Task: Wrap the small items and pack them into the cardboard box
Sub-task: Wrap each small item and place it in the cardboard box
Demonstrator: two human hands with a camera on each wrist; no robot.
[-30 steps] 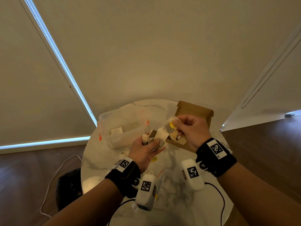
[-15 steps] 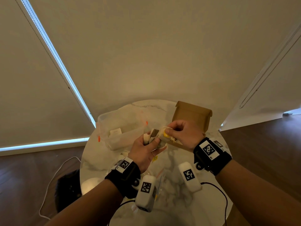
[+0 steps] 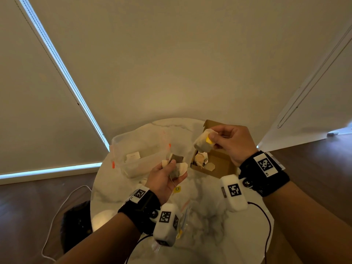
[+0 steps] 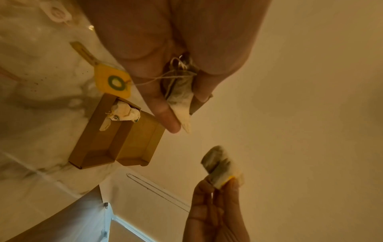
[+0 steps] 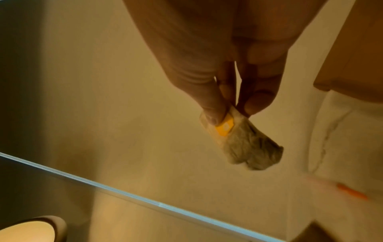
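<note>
Head view is showing the right hand [image 3: 231, 143] lifting away, pinching a wrapped tea bag [image 3: 202, 143] above the cardboard box [image 3: 217, 164], ready for packing, while the left hand [image 3: 164, 180] is gripping the remaining tea bags [image 3: 177, 166]

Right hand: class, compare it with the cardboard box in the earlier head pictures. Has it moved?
Yes. The right hand, pinching a tea bag, has drawn up and right, away from the left hand, toward the cardboard box.
</note>
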